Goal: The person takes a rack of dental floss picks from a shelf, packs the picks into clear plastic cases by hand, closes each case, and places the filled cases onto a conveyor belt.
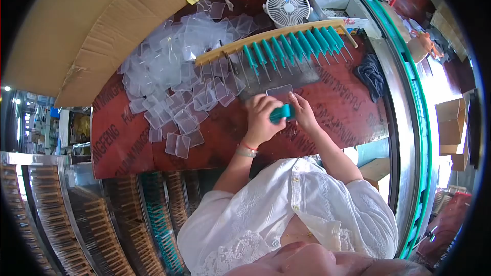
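Observation:
A teal roll (280,113) sits between my two hands at the middle of the red table. My left hand (263,118) is closed round its left side, fingers curled. At its right side is my right hand (303,111), with the thumb and fingers against a clear plastic piece (280,90) that shows just above the roll. Beyond my hands stands a wooden rack (273,39) with metal rods, several of them carrying teal rolls (296,46). To the left lies a heap of clear plastic pieces (174,56).
A white fan (288,7) and a white box (340,10) stand behind the rack. Dark cloth (372,77) lies at the right. Cardboard (102,25) rises at the upper left. Racks of wooden bars (99,225) are below left, and a green-edged rail (417,122) runs along the right.

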The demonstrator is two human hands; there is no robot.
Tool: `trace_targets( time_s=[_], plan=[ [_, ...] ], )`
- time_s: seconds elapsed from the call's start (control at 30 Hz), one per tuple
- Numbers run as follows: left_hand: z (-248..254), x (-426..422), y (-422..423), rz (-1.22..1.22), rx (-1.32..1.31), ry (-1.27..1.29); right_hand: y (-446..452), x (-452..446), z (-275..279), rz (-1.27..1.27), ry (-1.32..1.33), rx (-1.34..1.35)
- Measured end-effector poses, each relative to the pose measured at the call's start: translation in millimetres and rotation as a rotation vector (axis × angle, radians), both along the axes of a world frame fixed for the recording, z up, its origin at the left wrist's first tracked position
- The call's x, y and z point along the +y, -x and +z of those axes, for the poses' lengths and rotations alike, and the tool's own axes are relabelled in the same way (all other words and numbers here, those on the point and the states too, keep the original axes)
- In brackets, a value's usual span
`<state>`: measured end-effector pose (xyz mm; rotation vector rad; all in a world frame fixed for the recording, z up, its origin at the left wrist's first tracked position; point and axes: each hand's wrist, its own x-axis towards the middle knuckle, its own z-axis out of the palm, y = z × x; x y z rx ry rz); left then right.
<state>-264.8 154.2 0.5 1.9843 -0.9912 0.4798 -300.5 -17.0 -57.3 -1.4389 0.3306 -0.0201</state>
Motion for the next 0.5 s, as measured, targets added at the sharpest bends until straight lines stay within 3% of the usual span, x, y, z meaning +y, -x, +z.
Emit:
trace_targets(
  time_s=[0.1, 0.13, 0.23, 0.27, 0.37, 0.4, 0.5],
  plan=[
    [5, -18, -8, -0.142, 0.172, -0.508, -4, 6, -4, -0.018, 0.060, -0.098],
    [3, -19, -6, -0.142, 0.169, -0.508, -4, 7, -10, -0.018, 0.061, -0.101],
    [-15, -21, -7, -0.050, 0.188, 0.022, -11, 9, -29, -0.185, -0.186, -0.232],
    [-22, -23, -10, -0.055, 0.180, 0.020, -10, 10, -18, -0.189, -0.188, -0.240],
    [-43, -27, -4, 0.041, 0.707, 0.504, 12, 22, 39, 0.055, -0.402, -0.238],
    [-44, -26, -3, 0.043, 0.712, 0.502, 12, 20, 40, 0.053, -0.404, -0.233],
    [-21, -26, 2, -0.234, 1.398, 0.960, 14, 4, 40, 0.129, 0.583, -0.459]
  ],
)
